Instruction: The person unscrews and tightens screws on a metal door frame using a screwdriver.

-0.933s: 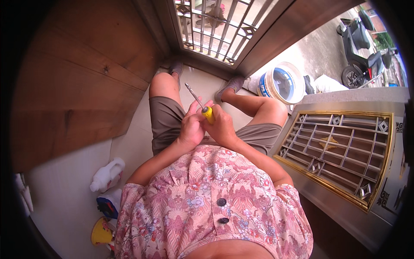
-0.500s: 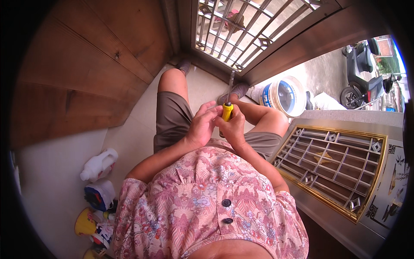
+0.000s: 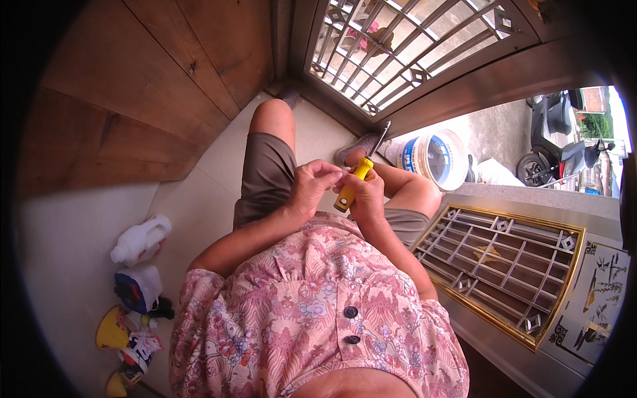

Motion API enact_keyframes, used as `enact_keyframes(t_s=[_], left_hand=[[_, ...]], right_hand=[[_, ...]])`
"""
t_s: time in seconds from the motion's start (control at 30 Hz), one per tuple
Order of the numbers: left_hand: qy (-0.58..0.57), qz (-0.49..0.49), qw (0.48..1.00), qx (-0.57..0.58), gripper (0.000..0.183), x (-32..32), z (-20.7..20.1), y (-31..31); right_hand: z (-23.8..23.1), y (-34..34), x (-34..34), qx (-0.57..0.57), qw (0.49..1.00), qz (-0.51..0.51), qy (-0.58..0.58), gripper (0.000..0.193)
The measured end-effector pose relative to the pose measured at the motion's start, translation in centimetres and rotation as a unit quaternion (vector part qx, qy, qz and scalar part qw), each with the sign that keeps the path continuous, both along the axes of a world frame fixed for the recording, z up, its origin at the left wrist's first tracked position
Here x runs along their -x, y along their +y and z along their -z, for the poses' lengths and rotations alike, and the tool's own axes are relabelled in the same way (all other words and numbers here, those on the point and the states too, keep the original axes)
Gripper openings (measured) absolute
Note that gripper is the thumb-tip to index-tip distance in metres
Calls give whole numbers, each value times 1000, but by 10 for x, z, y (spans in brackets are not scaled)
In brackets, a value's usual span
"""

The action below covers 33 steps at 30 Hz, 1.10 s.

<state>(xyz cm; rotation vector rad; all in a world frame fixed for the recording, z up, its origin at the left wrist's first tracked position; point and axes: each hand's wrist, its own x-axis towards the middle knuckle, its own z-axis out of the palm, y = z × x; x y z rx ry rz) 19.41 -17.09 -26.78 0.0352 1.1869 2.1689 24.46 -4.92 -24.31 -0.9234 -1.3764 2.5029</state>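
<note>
A yellow-handled tool (image 3: 346,194) is gripped in my right hand (image 3: 369,199), its handle slanting up between thumb and fingers. A narrow, dark metal blade or shaft (image 3: 381,138) sticks out from its far end, away from me; its exact kind is unclear. The handle's near end has a small hole. Close beside the handle, my left hand (image 3: 310,189) is closed in a pinch, thumb against fingers. Whatever those fingertips hold is too small to make out. Both hands hover above my lap, between my bent knees.
A white bucket (image 3: 443,159) stands beyond my right knee, near a barred metal door (image 3: 424,50). A gold-framed grille panel (image 3: 497,265) is at right. White jug (image 3: 141,240) and other containers sit at left, below a wooden panel (image 3: 133,99). A scooter (image 3: 561,146) is outside.
The tool has tilted, its blade swinging right and its handle's near end now showing. My left fingers have drawn together from a looser spread into a pinch. The view has shifted slightly.
</note>
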Motion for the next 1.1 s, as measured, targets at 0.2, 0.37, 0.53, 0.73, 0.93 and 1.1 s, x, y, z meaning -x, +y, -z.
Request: enact_keyframes(t_s=[0.2,0.37,0.53,0.73,0.93,1.1], left_hand=[[-208,16,976,-64,7,31,10,-9],[-167,6,967,-190,10,64,12,-26],[-163,-8,962,-219,11,68,-1,-24],[-169,1,965,-203,13,67,5,-23],[-162,15,959,-230,14,63,1,-19],[-75,-2,982,-175,14,60,-6,-18]], right_hand=[[-15,9,-3,-73,992,-93,-36,18],[-39,20,-29,-256,924,-283,-18,16],[-50,19,-37,-380,853,-356,-36,17],[-45,12,-35,-371,862,-345,-29,18],[-47,8,-35,-340,882,-326,-27,21],[-51,10,-36,-297,899,-320,-34,21]])
